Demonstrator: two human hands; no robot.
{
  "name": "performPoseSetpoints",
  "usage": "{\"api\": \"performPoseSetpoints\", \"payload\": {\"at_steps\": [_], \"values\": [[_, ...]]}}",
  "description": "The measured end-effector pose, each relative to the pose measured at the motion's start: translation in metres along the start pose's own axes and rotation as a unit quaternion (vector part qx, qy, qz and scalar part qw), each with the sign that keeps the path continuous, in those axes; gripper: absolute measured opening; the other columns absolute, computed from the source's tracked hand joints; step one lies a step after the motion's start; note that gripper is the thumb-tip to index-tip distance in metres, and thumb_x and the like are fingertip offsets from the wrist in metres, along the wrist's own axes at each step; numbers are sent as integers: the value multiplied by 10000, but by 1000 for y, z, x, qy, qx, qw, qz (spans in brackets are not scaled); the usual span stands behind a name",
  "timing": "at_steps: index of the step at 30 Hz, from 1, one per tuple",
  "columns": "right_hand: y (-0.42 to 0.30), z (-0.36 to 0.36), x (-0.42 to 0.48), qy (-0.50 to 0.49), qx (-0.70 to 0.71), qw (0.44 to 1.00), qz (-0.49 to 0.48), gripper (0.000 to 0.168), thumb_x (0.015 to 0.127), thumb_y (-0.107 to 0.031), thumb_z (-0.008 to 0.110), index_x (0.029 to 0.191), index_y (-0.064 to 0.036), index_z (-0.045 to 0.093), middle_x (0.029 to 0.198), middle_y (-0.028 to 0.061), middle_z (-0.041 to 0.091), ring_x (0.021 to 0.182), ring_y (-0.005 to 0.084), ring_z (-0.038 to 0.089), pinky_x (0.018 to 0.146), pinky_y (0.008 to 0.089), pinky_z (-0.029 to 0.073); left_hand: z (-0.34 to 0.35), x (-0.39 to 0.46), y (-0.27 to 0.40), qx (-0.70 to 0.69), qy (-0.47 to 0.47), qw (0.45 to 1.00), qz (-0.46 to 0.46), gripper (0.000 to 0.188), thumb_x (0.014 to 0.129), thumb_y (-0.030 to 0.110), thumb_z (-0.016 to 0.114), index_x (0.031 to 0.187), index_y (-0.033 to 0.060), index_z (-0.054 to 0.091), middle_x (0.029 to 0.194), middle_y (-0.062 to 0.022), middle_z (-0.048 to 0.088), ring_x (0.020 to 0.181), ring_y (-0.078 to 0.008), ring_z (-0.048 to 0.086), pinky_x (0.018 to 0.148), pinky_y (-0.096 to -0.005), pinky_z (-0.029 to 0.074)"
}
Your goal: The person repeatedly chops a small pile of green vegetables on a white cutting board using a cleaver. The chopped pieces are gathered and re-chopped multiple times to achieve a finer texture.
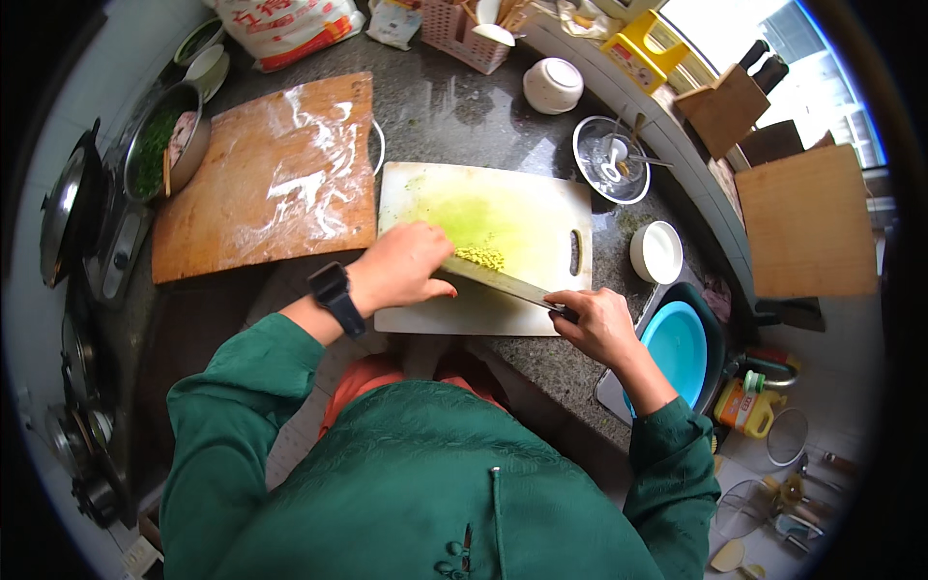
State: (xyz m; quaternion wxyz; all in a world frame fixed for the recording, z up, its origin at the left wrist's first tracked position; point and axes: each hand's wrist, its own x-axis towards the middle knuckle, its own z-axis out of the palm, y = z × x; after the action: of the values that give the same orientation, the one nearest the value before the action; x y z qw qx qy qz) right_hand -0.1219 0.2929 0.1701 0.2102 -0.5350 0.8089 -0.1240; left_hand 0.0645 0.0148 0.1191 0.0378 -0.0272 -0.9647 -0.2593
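Observation:
A kitchen knife (500,281) lies slanted over the white plastic cutting board (529,196), its handle in my right hand (598,325). My left hand (406,264) is at the far end of the blade, fingers bent over that end and thumb pointing right; whether it grips or only presses the blade is hard to tell. Finely chopped yellow-green bits (480,257) lie along the far side of the blade, near my left fingertips. A green stain spreads across the board behind them.
A floured wooden board (254,174) adjoins on the left, with a metal pot (192,148) of chopped greens and meat beside it. At right stand a steel bowl (591,170) with utensils, a white bowl (656,252) and a blue basin (674,348) in the sink.

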Motion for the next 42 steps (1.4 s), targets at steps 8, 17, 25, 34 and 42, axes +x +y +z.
{"api": "performPoseSetpoints", "payload": {"at_steps": [8, 17, 25, 34, 42], "values": [[20, 16, 1, -3, -62, 998, -7, 237, 806, -251, 687, 1009, -157, 765, 751, 87, 731, 695, 287, 714, 758, 426, 563, 32, 26, 11, 51, 16, 998, 14, 60, 709, 56, 646, 737, 86, 604, 756, -91, 601, 792, -313, 633, 693, -427, 541], [-3, -22, 34, -50, -133, 990, -26, 190, 839, -268, 614, 841, -131, 746, 711, 113, 716, 677, 305, 722, 689, 423, 584, 23, 25, -10, -8, 68, 997, -31, 83, 700, 128, 723, 700, 83, 653, 737, -81, 643, 762, -311, 645, 657, -420, 542], [25, -18, 49, -5, -133, 990, -40, 157, 844, -312, 681, 866, -191, 777, 706, 101, 709, 686, 308, 712, 684, 428, 571, 24, 41, -8, 18, 69, 995, -67, 154, 691, 193, 804, 689, 102, 680, 712, -78, 651, 739, -301, 655, 674, -420, 539], [4, 32, 1, 49, -117, 992, 24, 156, 844, -268, 665, 843, -136, 748, 691, 92, 710, 644, 267, 707, 677, 415, 555, 26, 34, -6, 58, 65, 996, 5, 38, 658, 83, 668, 674, 116, 654, 697, -50, 633, 740, -274, 655, 640, -412, 548], [-13, 21, -6, 107, -47, 993, 16, 167, 866, -286, 675, 834, -136, 741, 671, 97, 690, 631, 269, 687, 686, 424, 521, 6, 32, -9, 78, 25, 996, 25, 51, 677, 106, 683, 713, 126, 652, 730, -36, 614, 787, -261, 648, 652, -407, 547]]}}
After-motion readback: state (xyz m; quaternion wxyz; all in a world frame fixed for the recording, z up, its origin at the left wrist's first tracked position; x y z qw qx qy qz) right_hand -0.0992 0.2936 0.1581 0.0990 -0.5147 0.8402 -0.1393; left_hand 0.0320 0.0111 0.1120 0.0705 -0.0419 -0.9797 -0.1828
